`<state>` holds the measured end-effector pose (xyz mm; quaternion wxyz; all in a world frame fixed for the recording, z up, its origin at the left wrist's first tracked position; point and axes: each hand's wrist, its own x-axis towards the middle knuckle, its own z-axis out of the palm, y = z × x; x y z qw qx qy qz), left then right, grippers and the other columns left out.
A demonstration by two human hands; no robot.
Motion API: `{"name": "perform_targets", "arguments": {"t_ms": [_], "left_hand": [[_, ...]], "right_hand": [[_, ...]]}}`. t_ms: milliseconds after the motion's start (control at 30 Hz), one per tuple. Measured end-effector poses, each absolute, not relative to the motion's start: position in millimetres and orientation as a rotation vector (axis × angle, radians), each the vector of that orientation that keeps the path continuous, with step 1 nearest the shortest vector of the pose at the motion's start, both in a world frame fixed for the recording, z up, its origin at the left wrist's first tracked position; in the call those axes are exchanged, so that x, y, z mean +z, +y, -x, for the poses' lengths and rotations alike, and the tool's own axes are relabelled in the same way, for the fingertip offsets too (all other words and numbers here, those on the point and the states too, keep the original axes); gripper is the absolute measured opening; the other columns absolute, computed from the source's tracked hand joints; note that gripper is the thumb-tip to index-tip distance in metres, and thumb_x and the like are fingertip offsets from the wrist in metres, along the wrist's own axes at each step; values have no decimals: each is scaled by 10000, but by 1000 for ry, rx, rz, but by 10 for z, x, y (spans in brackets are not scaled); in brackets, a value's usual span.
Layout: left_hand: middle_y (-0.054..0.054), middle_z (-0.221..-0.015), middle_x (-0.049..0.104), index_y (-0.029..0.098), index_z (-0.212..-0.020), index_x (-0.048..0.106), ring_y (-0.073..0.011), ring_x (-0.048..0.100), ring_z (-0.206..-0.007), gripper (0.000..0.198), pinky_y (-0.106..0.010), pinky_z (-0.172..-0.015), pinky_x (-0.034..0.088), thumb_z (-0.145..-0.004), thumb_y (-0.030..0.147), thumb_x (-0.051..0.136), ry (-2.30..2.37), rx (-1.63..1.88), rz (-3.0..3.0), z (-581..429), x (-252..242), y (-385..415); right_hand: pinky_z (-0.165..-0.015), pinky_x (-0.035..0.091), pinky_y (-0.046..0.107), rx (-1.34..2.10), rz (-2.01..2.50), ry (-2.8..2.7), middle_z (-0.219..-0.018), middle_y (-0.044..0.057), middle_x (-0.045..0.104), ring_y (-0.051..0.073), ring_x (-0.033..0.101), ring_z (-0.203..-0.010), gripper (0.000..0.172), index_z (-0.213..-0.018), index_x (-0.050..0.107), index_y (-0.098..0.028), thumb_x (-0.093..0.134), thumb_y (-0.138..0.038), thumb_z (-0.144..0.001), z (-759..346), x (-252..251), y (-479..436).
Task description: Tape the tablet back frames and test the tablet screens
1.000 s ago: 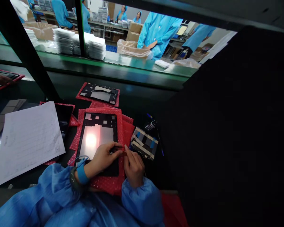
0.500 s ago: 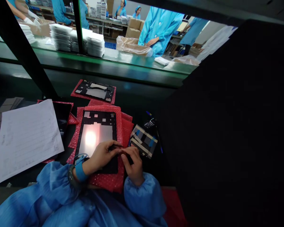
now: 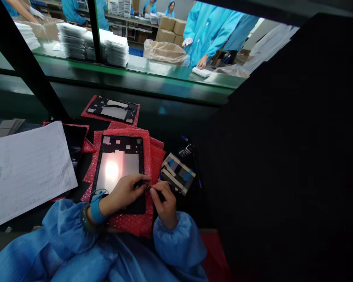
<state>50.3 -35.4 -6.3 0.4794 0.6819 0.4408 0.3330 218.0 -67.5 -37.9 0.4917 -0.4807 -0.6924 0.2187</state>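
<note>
bench (image 3: 172,127), near edge | dark panel (image 3: 120,166) on red bubble sheet (image 3: 149,156), long axis pointing away from the person | left hand (image 3: 125,192) rests on the panel's near right corner | right hand (image 3: 164,203) just right of it | both pinched closed, tips meeting at the panel's right edge; anything held too small to tell

A black partition (image 3: 282,156) walls off the worktop (image 3: 176,129) on the right. It leaves only a narrow lane beside the right hand (image 3: 163,201), and a tape-striped block (image 3: 178,173) stands in that lane. To the left, a sheet of paper (image 3: 29,172) overlaps a dark tablet (image 3: 76,141) and fills the room near the left hand (image 3: 125,193). Ahead, the panel (image 3: 120,166) lies flat and low on red bubble wrap (image 3: 154,156), with a second panel (image 3: 111,109) beyond. Bare worktop shows to the right of that second panel, below the green conveyor rail (image 3: 135,78). A slanted black post (image 3: 26,66) bars the far left.
</note>
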Motion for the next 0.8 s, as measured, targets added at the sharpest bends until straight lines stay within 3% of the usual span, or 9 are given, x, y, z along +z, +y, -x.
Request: {"name": "perform_targets", "arguments": {"t_ms": [800], "left_hand": [[-78,-1001,721,171,-1061,625,-220,666,-921,225,-371,-834,518,-850,193,549,1179,801,-1875,-528,-62,-381]], "right_hand": [[-721,474,315,537,1209,-1619,-774,4,608,154,566,-773,77,-824,608,-224,563,-170,-856,-2158,-386,-659]]}}
